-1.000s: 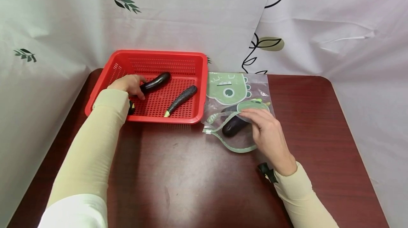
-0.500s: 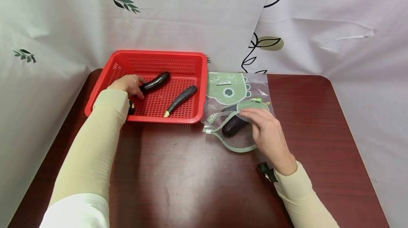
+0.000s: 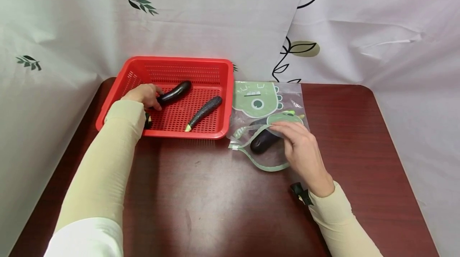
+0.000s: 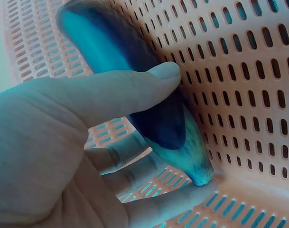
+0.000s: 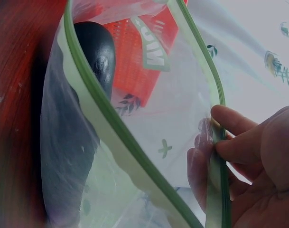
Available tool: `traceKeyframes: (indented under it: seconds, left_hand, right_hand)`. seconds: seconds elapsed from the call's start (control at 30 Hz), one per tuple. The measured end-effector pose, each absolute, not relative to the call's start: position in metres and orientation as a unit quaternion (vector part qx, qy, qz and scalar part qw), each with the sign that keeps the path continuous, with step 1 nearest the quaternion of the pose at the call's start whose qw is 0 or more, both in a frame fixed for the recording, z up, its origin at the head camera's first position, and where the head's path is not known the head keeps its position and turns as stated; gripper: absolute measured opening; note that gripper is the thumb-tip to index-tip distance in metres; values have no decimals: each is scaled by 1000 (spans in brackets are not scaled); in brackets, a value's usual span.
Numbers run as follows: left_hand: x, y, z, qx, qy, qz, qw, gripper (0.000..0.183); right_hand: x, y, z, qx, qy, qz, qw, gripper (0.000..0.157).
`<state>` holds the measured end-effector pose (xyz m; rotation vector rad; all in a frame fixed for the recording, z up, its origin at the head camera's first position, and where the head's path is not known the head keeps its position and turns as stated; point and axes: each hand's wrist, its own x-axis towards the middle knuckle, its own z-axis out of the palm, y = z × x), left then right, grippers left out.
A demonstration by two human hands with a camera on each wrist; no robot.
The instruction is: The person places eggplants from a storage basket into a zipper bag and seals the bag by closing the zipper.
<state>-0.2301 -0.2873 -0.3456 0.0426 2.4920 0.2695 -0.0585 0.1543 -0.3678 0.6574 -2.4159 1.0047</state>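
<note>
Inside the red basket my left hand (image 3: 141, 95) grips the stem end of a glossy dark eggplant (image 3: 176, 92). The left wrist view shows the thumb across this eggplant (image 4: 130, 61) and the fingers beneath it. A second, duller eggplant (image 3: 205, 112) lies at the basket's right. My right hand (image 3: 302, 149) pinches the upper lip of a clear zip bag (image 3: 264, 168) with green print, holding its mouth apart. An eggplant (image 3: 264, 142) lies in the bag, its rounded end at the mouth. In the right wrist view, thumb and fingers pinch the green zip strip (image 5: 219, 102).
The red perforated basket (image 3: 187, 134) stands at the back left of the dark red wooden table (image 3: 201, 209), with the bag against its right side. A white cloth (image 3: 215, 17) with leaf prints hangs behind.
</note>
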Motion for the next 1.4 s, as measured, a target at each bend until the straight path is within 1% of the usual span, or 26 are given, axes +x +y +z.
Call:
traceKeyframes:
  seconds: [0.13,0.3,0.47,0.7,0.97,1.4]
  left_hand:
    - [-230,-287,-345,17,944,100,314,60]
    - [-230,-287,-343,32,949,81,304,57]
    - [-229,-289,-340,23,948,75,307,55]
    - [-226,-290,-334,30,948,82,305,57]
    - [-227,-289,-329,36,952,53,299,59]
    - [-224,-288,-320,49,957,57,281,58]
  right_hand:
    - [-59,154,-367,239,-874,363,219,38]
    - [-58,154,-367,239,-872,364,222,38]
    - [-58,154,-367,238,-872,365,221,38]
    - [-58,154,-367,236,-873,365,220,37]
    - [-58,154,-367,235,-874,366,218,37]
    - [-58,155,-366,235,-874,366,217,37]
